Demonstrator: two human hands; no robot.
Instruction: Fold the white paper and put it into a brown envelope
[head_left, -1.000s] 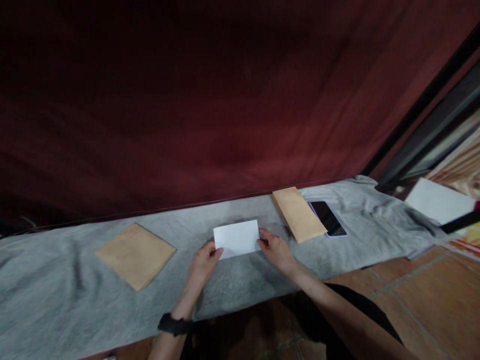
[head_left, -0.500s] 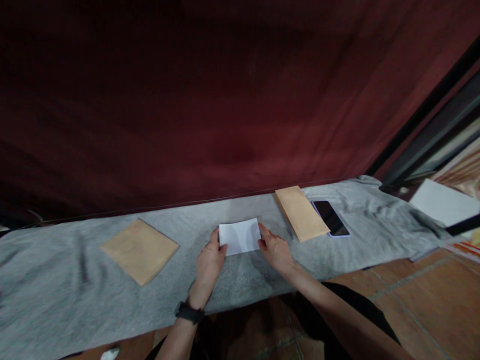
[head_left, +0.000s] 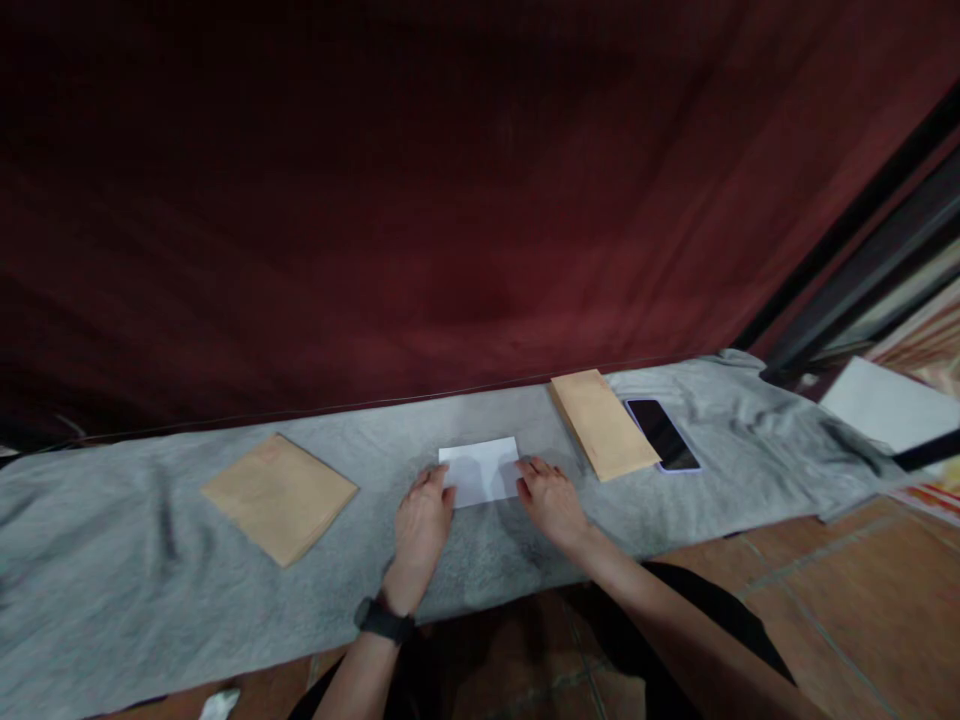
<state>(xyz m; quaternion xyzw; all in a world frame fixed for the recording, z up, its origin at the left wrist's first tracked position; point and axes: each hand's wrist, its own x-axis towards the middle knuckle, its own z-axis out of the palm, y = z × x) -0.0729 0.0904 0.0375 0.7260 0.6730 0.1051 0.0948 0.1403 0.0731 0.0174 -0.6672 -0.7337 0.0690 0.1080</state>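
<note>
A small white sheet of paper (head_left: 481,472), wider than it is deep, lies on the grey cloth between my two hands. My left hand (head_left: 424,515), with a dark watch on its wrist, has its thumb and fingertips on the sheet's left edge. At the right edge, my right hand (head_left: 553,505) pinches the paper with its thumb and bent fingers. The undersides of the fingers are hidden. Nearest to my right hand is a brown envelope (head_left: 604,425). Off to the left lies a stack of brown envelopes (head_left: 279,500).
A phone (head_left: 664,437) with a pale purple edge lies partly under the right envelope. Grey cloth (head_left: 112,560) covers the long narrow surface, and a dark red curtain-like sheet (head_left: 465,250) rises behind it. A white panel (head_left: 892,405) stands at the far right.
The fingers of my left hand have come from beside the paper's left edge onto its top. My right fingertips have moved slightly inward over the right edge. The paper stays in place.
</note>
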